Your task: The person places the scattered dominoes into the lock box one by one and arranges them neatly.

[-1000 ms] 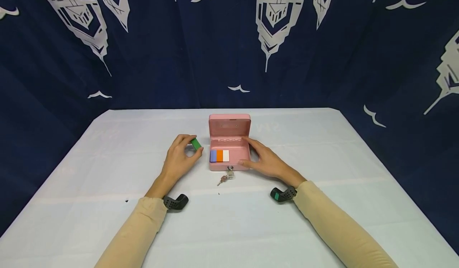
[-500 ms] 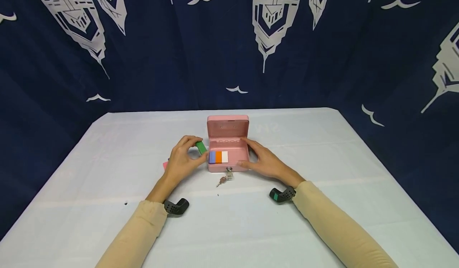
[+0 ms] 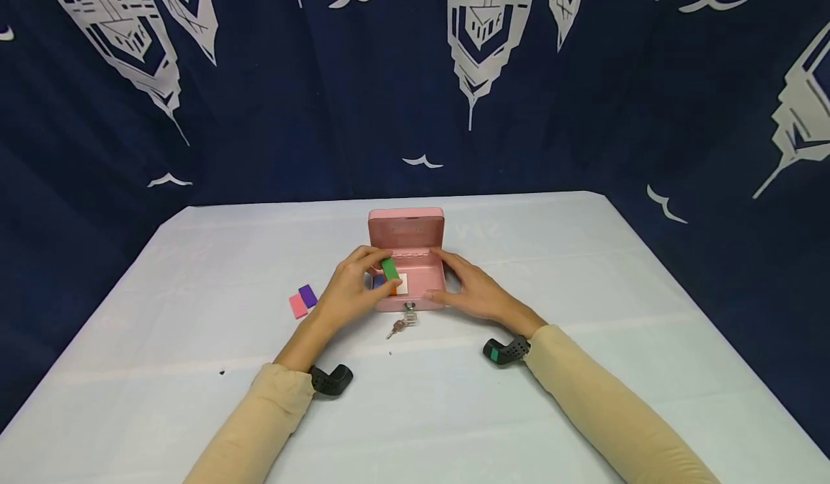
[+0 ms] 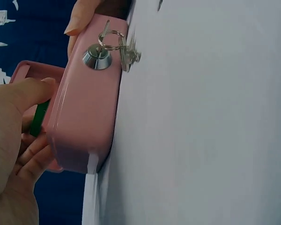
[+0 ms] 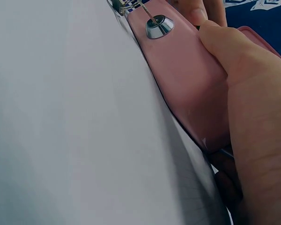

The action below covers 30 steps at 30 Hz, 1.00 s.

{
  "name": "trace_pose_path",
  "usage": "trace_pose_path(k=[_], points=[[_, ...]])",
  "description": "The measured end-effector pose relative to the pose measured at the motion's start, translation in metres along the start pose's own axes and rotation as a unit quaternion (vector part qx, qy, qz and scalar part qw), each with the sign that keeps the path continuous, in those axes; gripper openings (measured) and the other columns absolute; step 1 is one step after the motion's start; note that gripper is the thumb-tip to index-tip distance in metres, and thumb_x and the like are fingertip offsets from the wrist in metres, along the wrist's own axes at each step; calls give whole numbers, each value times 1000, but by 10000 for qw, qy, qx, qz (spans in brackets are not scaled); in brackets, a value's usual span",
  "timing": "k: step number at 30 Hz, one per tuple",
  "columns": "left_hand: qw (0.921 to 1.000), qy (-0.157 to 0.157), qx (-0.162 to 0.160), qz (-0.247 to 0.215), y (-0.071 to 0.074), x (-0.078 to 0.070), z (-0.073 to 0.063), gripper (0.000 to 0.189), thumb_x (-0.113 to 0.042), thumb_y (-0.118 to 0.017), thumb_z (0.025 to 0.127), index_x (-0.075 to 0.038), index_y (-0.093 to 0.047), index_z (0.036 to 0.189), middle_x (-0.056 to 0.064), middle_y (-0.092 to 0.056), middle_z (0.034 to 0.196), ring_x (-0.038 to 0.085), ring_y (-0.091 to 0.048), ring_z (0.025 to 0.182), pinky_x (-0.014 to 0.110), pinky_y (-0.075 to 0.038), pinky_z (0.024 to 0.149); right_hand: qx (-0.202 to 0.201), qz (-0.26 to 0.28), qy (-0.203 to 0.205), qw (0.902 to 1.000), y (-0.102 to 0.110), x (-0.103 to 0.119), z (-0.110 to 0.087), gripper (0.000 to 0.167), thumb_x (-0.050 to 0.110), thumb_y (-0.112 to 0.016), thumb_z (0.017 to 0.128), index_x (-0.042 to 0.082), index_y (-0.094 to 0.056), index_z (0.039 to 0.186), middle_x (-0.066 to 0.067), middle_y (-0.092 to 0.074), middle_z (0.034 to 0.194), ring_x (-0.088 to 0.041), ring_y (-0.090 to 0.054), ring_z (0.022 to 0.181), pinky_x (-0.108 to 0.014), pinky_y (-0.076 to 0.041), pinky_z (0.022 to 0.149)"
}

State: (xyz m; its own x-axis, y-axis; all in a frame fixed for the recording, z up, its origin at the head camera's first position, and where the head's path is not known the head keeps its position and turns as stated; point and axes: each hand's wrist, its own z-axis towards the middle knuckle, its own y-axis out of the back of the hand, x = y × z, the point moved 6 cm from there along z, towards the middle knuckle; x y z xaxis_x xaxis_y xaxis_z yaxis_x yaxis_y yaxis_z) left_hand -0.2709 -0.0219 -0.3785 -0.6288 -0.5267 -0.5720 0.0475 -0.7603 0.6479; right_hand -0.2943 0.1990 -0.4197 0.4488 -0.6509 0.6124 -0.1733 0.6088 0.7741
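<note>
A pink metal cash box [image 3: 428,276] stands with its lid raised. My left hand [image 3: 346,293] pinches a green block [image 3: 390,269] between thumb and fingers, above the left part of the box. Beneath it inside lie a white block [image 3: 403,283], an orange one and a blue block [image 3: 379,281], partly covered by the hand. My right hand [image 3: 478,291] grips the box's right side, its thumb [image 5: 220,40] at the front rim and fingers toward the back. In the left wrist view, a key ring [image 4: 111,41] hangs from a key in the front lock [image 4: 97,58].
A purple block [image 3: 308,296] and a pink block [image 3: 297,306] lie on the white tabletop [image 3: 415,426], left of the left hand. A small dark speck [image 3: 222,372] is at the left. Behind the table hangs a dark blue patterned curtain [image 3: 363,95].
My left hand has carried the green block rightward, from beside the box to over its inside. The purple and pink blocks have come into sight behind it. The right hand keeps its hold.
</note>
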Motion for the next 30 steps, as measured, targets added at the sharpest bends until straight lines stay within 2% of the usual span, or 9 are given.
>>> trace_pose_path(k=[8, 15, 20, 26, 30], points=[[9990, 92, 439, 71, -14, -12, 16, 51, -19, -84, 88, 5, -67, 130, 13, -67, 117, 28, -72, 100, 38, -60, 89, 15, 127, 5, 9999, -1, 0, 0, 104, 56, -84, 79, 22, -32, 163, -6, -36, 165, -26, -36, 152, -53, -33, 121], [9965, -11, 828, 87, -31, -23, 31, 47, -17, -82, 88, 4, -68, 128, 16, -72, 116, 28, -71, 100, 40, -58, 90, -47, 88, 19, 9999, 0, -2, 1, 105, 55, -86, 78, 22, -33, 162, -5, -36, 165, -24, -34, 153, -51, -31, 123], [9943, 190, 1049, -14, -41, -23, 34, 45, -16, -83, 87, 0, -71, 128, 13, -74, 120, 23, -68, 101, 40, -56, 94, -40, 111, 47, 9999, 0, -2, 0, 107, 57, -85, 78, 22, -31, 163, -4, -36, 166, -25, -33, 153, -52, -30, 123], [9928, 455, 1104, -112, -49, -21, 39, 45, -18, -84, 86, -3, -72, 127, 11, -74, 124, 23, -68, 112, 40, -54, 100, -69, 90, 32, 9999, 0, -2, 1, 106, 60, -84, 78, 23, -32, 163, -5, -36, 165, -25, -34, 153, -53, -30, 123], [9910, 540, 1203, -210, -56, -22, 42, 41, -21, -86, 85, -5, -76, 121, 9, -76, 120, 22, -68, 106, 38, -55, 94, -67, 83, -17, 9999, 1, -3, 0, 104, 63, -82, 78, 26, -32, 162, -2, -37, 165, -23, -34, 152, -52, -31, 122]])
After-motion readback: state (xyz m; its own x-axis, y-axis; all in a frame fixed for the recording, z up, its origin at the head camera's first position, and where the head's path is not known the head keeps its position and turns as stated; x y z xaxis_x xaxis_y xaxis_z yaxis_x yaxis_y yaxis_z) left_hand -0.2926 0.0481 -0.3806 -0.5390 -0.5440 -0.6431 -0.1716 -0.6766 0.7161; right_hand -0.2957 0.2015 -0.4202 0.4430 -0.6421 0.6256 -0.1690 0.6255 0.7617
